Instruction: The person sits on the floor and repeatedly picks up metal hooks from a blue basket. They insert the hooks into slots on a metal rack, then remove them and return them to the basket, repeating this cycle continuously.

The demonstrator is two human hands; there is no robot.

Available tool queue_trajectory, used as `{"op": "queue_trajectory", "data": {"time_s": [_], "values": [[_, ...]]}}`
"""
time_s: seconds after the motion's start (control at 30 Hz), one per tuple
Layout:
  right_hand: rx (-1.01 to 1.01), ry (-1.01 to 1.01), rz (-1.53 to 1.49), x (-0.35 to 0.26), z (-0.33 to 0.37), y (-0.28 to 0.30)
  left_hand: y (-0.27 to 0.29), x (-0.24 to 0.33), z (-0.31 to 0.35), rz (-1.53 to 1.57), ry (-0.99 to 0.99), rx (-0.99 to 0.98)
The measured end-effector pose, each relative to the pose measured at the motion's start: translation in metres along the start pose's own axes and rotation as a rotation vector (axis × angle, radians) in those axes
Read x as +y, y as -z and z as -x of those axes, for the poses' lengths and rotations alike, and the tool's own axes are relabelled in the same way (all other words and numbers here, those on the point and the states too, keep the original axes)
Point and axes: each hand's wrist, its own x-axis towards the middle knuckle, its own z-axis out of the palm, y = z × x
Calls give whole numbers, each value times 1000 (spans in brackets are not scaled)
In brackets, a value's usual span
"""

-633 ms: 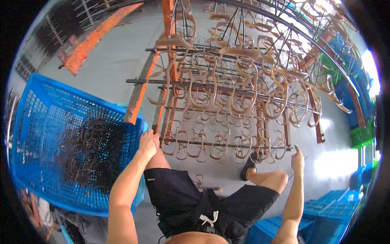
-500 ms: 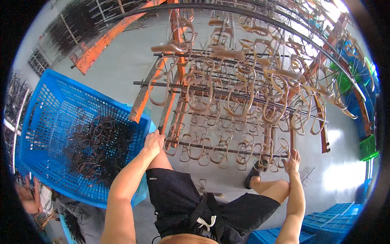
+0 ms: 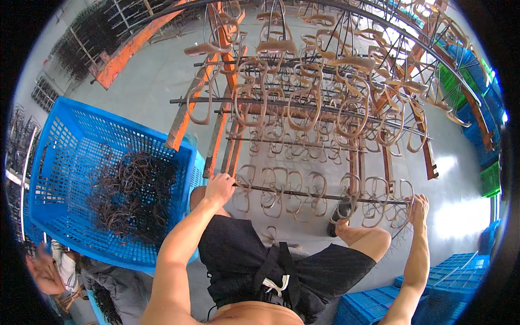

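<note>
A dark thin rod (image 3: 335, 196) runs across in front of me at about knee height. My left hand (image 3: 219, 189) is closed around its left end, and my right hand (image 3: 418, 210) grips the right end. Several brown, rounded loop-shaped pieces (image 3: 271, 188) hang along this rod in pairs, somewhat like spectacle frames. Beyond it, more rods such as this long one (image 3: 216, 100) carry similar brown loops on an orange metal rack (image 3: 177, 127). The held rod is apart from the ones behind it.
At my left stands a blue perforated crate (image 3: 54, 187) with a heap of dark, stringy pieces (image 3: 130, 189) inside. Blue crates (image 3: 374, 300) are stacked at the lower right. A curved dark bar (image 3: 346, 13) crosses the top. Green crates (image 3: 490, 179) stand farther right.
Both hands and the held rod have shifted to the right, and the gap between that rod and the rods behind has widened. The rack sits higher in view.
</note>
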Motion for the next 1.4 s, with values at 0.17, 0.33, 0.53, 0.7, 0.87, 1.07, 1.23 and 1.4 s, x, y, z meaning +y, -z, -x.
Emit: {"op": "queue_trajectory", "data": {"time_s": [0.17,0.33,0.53,0.7,0.87,1.07,1.23,1.4], "values": [[-62,-20,-3,-15,5,-36,19,-11,3,74,190,451],[-89,-63,-57,-33,5,-82,33,-33,21,52,432,393],[-101,-106,51,-43,25,-96,23,-26,14,0,561,172],[-100,-93,20,-39,25,-116,16,-26,0,12,613,112],[-156,-103,-30,-42,29,-127,15,-32,-3,49,584,148],[-73,-19,-181,-30,38,-150,19,-25,-9,-18,610,120],[-117,18,-210,-54,25,-168,18,-28,-5,-58,598,172],[-148,24,-229,-65,23,-178,16,-28,-10,-103,594,164]]}}
